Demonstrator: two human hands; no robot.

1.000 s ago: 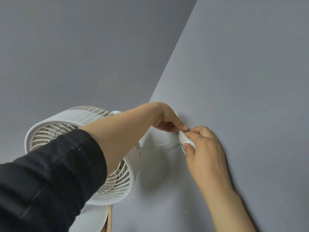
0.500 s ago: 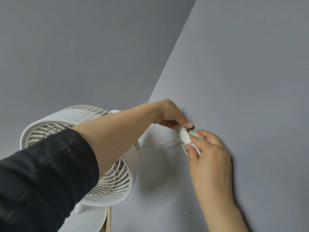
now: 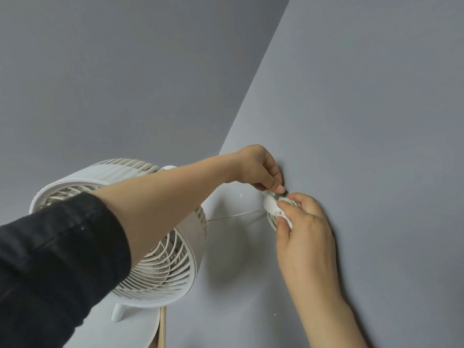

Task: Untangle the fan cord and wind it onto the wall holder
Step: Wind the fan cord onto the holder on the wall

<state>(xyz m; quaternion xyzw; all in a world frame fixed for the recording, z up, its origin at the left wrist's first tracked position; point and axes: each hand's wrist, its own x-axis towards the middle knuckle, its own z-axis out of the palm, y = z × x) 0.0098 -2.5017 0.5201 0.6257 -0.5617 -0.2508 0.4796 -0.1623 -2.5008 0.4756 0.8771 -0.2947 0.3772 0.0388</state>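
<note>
- Location: the wall holder is a white piece fixed to the grey wall. The fan cord runs nearly taut from the fan, which stands to the left of the wall holder, and ends in turns around the holder.
- Right grip: it comes from below the wall holder. Its thumb presses the front of the holder and its fingers curl round the far side, so it is closed on the holder and the turns beneath.
- Left grip: it sits just above the wall holder, narrow, with thumb and forefinger pinched together at the holder's top edge. It appears to pinch the cord's last part; the item between the fingertips is too small to confirm.
- Step in hand, as judged: seat the final turn and secure the cord end. Winding looks close to complete.
- Procedure: brace the holder with the right grip, so that pulling does not load its wall mount.
- Guide the cord end with the left grip into the groove at the top of the holder, laying it beside the existing turns, not across them.
- Leave slight slack in the span left of the holder; excess tension may tip the fan or spring the turns loose.
- Release the left grip first, then the right.
</note>
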